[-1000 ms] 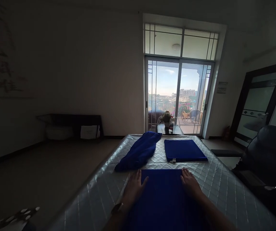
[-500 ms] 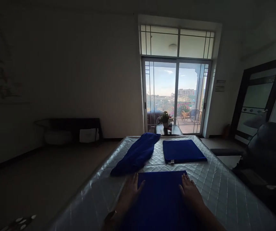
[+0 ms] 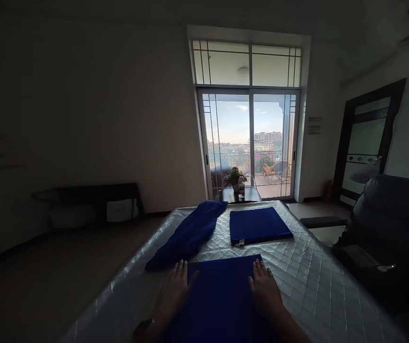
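Observation:
A flat blue folded cloth [image 3: 222, 295] lies in front of me on the quilted silver table cover [image 3: 304, 281]. My left hand [image 3: 177, 286] rests along its left edge, fingers stretched forward and thumb on the fabric. On the opposite edge lies my right hand [image 3: 264, 283], also flat with its fingers extended. Farther off, a second blue folded cloth [image 3: 259, 225] with a small white tag sits to the right. Left of it, a loose, crumpled blue cloth [image 3: 190, 233] stretches diagonally. The near end of the front cloth is lost in shadow.
Beyond the covered surface, a small dark table [image 3: 252, 194] bears a potted plant [image 3: 233, 178] and a bottle [image 3: 241, 186] before a glass sliding door. A black armchair [image 3: 383, 228] stands at right. A dark bench [image 3: 93, 195] is along the left wall.
The view has turned slightly, so everything appears farther left. Both hands stay flat at the sides of the front cloth. The cloths keep their places.

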The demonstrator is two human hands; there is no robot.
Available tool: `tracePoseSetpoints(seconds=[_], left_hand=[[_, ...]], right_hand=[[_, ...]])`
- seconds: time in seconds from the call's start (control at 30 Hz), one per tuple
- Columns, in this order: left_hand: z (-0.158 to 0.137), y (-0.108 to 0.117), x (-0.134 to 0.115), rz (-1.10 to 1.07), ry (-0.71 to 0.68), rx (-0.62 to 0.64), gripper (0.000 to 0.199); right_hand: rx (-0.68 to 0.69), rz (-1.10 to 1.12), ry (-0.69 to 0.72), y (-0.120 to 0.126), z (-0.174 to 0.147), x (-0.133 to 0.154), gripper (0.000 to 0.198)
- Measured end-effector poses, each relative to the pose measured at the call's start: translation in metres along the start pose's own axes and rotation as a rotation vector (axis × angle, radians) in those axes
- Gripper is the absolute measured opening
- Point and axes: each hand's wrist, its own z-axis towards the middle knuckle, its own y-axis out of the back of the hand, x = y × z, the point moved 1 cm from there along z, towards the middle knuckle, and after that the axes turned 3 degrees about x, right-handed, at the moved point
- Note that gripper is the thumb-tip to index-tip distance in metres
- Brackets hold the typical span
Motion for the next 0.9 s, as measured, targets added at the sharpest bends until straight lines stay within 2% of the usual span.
tracePoseSetpoints(seconds=[0.07,0.17,0.2,0.27,0.33,0.4,0.5,0.77,0.9], left_hand=[[-0.003,0.005,-0.029,-0.040,-0.034,-0.009,0.081],[-0.015,0.001,-0.093,-0.135,-0.231,0.046,0.076],[-0.020,-0.003,-0.115,-0.184,-0.330,0.072,0.075],[-0.031,-0.014,-0.153,-0.226,-0.435,0.095,0.072],[-0.040,-0.023,-0.177,-0.264,-0.505,0.112,0.070],[-0.044,-0.028,-0.184,-0.284,-0.538,0.125,0.069],[-0.043,-0.030,-0.166,-0.270,-0.489,0.144,0.070],[-0.035,-0.032,-0.058,-0.157,-0.233,0.104,0.071],[-0.039,-0.025,-0.034,-0.122,-0.135,0.143,0.080]], right_hand=[[-0.008,0.007,0.000,0.000,0.000,-0.001,0.067],[-0.007,0.002,0.002,-0.001,0.000,-0.002,0.068],[-0.006,-0.006,0.008,-0.001,0.000,-0.002,0.067],[-0.005,-0.033,0.033,-0.002,0.000,-0.004,0.066],[-0.004,-0.061,0.060,-0.004,0.000,-0.006,0.065],[-0.001,-0.071,0.070,-0.005,0.001,-0.007,0.065],[-0.009,-0.052,0.048,-0.006,0.002,-0.006,0.064],[0.003,-0.014,0.003,-0.002,0.001,-0.001,0.067],[0.021,-0.049,0.002,0.000,0.000,0.001,0.067]])
